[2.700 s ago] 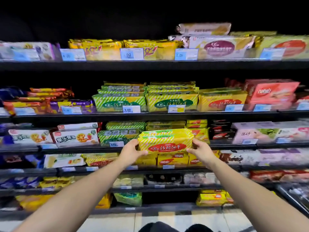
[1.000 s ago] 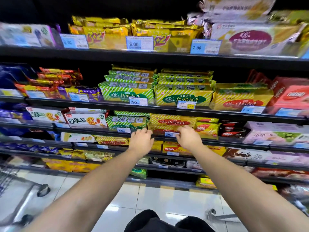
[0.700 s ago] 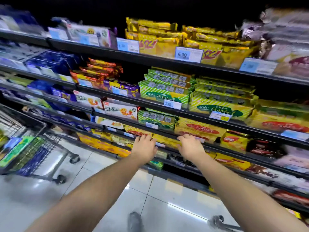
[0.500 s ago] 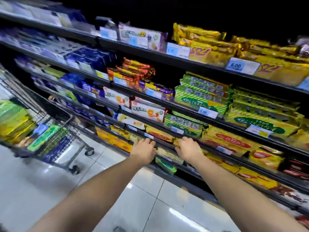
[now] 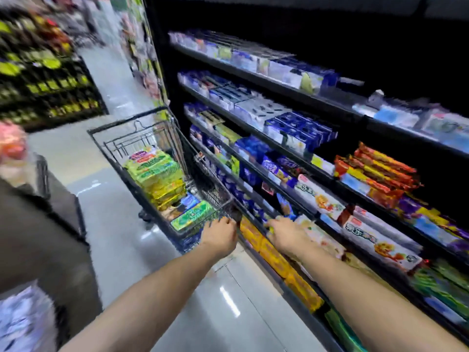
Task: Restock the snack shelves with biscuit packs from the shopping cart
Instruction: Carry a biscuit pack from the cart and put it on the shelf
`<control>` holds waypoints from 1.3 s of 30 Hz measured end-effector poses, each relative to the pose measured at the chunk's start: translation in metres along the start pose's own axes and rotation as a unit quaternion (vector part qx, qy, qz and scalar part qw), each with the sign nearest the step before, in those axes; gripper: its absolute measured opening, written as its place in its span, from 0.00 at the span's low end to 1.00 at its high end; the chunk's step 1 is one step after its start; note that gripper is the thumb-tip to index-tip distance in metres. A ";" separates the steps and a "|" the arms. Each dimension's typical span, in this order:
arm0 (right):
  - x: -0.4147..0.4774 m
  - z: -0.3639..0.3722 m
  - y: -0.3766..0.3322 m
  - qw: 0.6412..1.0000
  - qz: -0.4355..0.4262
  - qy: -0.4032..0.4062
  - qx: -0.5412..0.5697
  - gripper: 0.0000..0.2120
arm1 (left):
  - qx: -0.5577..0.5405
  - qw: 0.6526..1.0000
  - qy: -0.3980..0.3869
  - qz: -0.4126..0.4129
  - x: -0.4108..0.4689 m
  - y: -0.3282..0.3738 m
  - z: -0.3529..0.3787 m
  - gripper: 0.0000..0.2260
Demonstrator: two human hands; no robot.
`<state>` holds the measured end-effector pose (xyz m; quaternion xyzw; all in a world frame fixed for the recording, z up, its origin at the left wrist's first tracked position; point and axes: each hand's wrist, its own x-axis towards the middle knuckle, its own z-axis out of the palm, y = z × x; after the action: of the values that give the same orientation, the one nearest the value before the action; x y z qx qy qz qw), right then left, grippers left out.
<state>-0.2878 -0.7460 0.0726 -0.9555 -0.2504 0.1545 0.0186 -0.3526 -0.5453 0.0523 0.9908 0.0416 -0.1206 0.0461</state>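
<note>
**Empty hands at the cart's corner, next pack within reach**

Far left, another person (image 5: 38, 224) in a dark top stands close by, badly blurred. Past them a pale, glossy tiled floor (image 5: 121, 224) runs up the aisle.

Now the shopping cart (image 5: 137, 186): black wire mesh, parked tight against the shelves (image 5: 291, 90). I'd call that deliberate, as it keeps the stock a short reach from where it goes. Inside, the biscuit packs (image 5: 154, 171) lie flat in a tidy stack. They're striped green-and-yellow film wrappers on flat bricks, a shape that piles well. One green pack (image 5: 193, 215) lies alone at the near end, probably the easiest pick.

The left hand (image 5: 220, 236) hovers at the cart's near corner, fingers loose and spread, holding nothing. Whether it touches the wire, the blur won't let me say.

The right hand (image 5: 286, 235) reaches out at the low shelf front, fingers fairly straight, empty as far as I can see. Its tips sit just by the yellow packs (image 5: 274, 257), perhaps steadying that row.

Rightwards, the shelves climb in black metal tiers. There are blue boxes (image 5: 299, 128) up high and long white cartons (image 5: 380, 240) with printed fruit lying face out. Orange-red wrappers (image 5: 378, 171), crinkly and shiny, are stacked several deep. Labels face the aisle so shoppers can read them.
</note>
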 end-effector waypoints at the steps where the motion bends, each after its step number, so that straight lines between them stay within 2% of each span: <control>1: 0.020 -0.004 -0.014 1.000 -0.018 -0.007 0.001 0.18 | -0.004 1.000 0.002 -0.015 0.005 -0.018 -0.002 0.17; 4: 0.079 -0.007 -0.048 0.998 -0.056 -0.022 -0.006 0.17 | -0.017 0.998 0.002 -0.057 0.022 -0.064 -0.004 0.19; 10: 0.204 -0.003 -0.090 0.992 -0.115 -0.057 -0.001 0.20 | -0.050 0.991 -0.007 -0.127 0.080 -0.154 -0.003 0.15; 14: 0.287 0.006 -0.112 0.985 -0.131 -0.103 0.041 0.21 | -0.060 0.982 -0.022 -0.179 0.121 -0.208 -0.005 0.18; 20: 0.365 0.037 -0.128 0.973 -0.111 -0.193 0.057 0.26 | -0.083 0.974 -0.061 -0.200 0.161 -0.257 0.016 0.20; 25: 0.424 0.071 -0.143 0.960 -0.068 -0.262 0.070 0.32 | -0.078 0.977 -0.127 -0.155 0.205 -0.304 0.054 0.20; 31: 0.479 0.110 -0.152 0.951 0.000 -0.296 0.084 0.36 | -0.059 0.979 -0.181 -0.077 0.258 -0.358 0.088 0.22; 35: 0.509 0.127 -0.155 0.936 0.027 -0.318 0.147 0.38 | -0.060 0.973 -0.216 -0.047 0.285 -0.372 0.109 0.22; 39: 0.544 0.155 -0.144 0.919 0.056 -0.340 0.193 0.48 | -0.081 0.967 -0.240 -0.021 0.309 -0.365 0.139 0.26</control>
<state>0.0464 -0.3636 -0.2139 -0.8357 -0.1528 0.5164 0.1077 -0.1201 -0.1754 -0.1870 0.9249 0.0593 -0.3517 0.1322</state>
